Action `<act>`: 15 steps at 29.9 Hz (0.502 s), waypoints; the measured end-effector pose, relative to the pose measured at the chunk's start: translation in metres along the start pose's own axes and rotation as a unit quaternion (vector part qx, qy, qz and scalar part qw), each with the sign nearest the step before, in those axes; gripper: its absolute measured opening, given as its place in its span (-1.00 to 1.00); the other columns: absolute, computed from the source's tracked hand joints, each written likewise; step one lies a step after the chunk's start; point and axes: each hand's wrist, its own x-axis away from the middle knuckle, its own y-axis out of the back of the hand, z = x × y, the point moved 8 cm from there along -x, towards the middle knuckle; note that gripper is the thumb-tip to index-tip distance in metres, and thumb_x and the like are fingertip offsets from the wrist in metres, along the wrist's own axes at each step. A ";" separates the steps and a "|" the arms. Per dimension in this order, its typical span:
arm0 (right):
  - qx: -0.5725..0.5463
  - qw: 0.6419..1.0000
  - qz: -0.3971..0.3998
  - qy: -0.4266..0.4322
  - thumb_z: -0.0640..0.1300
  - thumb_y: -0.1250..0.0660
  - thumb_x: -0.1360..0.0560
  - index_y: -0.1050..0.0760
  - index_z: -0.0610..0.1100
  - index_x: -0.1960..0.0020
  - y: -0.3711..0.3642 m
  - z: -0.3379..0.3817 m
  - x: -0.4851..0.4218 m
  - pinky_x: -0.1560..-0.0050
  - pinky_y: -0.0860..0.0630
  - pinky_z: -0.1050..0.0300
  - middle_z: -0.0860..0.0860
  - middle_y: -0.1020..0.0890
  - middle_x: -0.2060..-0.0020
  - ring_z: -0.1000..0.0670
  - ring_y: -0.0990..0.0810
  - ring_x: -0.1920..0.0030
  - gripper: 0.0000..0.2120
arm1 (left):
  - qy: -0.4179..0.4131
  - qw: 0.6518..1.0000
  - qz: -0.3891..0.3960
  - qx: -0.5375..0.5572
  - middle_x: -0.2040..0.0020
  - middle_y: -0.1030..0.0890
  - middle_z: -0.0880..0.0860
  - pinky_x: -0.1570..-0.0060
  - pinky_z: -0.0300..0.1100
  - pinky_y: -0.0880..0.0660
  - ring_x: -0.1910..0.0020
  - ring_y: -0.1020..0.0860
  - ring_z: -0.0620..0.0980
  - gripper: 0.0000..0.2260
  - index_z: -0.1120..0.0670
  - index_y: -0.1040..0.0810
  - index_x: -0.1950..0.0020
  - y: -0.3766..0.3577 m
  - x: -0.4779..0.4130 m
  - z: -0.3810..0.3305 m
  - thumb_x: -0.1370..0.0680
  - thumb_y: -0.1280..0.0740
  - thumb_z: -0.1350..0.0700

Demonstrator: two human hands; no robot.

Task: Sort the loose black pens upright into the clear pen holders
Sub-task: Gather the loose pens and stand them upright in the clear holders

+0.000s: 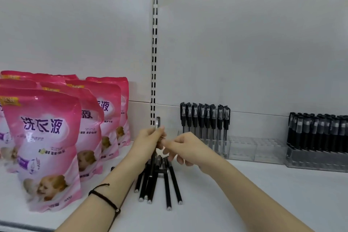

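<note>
Left grip [150, 138] fisted; right grip [185, 147] alongside

One view only: head-worn wide-angle camera, near, above the front edge of the white shelf [254, 199], facing forward and down toward the back panel [244, 52]; clear pen holders [256, 149] at back edge, right of centre.

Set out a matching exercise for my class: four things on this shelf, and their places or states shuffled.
1 pink printed pouches
2 loose black pens
3 row of capped black pens
4 single black pen

A gripped by the left hand
B upright in clear plastic holder
C flat on the white shelf
D standing at far left

Pairs: 1-D, 2-C, 3-B, 4-A
</note>
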 end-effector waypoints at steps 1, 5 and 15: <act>0.053 0.998 -0.012 -0.017 0.10 -0.33 -0.52 -0.61 -0.16 0.19 0.001 -0.004 0.000 0.51 -0.27 0.30 0.00 -0.63 0.36 0.11 -0.41 0.49 -0.67 | 0.017 0.999 -0.013 0.044 0.47 -0.53 -0.02 0.43 -0.30 -0.35 0.46 -0.42 -0.09 -0.75 0.13 -0.51 0.20 0.004 -0.002 0.002 -0.63 -0.23 0.07; 0.254 0.966 -0.043 -0.038 0.18 -0.40 -0.41 -0.53 -0.12 0.26 0.001 -0.022 -0.005 0.20 -0.49 0.12 -0.02 -0.65 0.30 0.02 -0.56 0.27 -0.65 | 0.086 0.985 -0.009 0.147 0.49 -0.51 -0.03 0.46 -0.24 -0.30 0.51 -0.39 -0.10 -0.77 0.11 -0.50 0.16 0.009 -0.005 0.014 -0.64 -0.22 0.04; 0.293 0.952 0.015 -0.089 -0.08 -0.47 -0.32 -0.55 -0.28 0.09 0.004 -0.024 -0.004 0.33 -0.38 0.15 -0.04 -0.49 0.32 -0.01 -0.43 0.37 -0.70 | 0.133 0.964 0.027 0.229 0.46 -0.40 0.00 0.60 -0.33 -0.25 0.57 -0.31 -0.12 -0.77 0.15 -0.48 0.11 0.001 0.002 0.021 -0.65 -0.20 0.05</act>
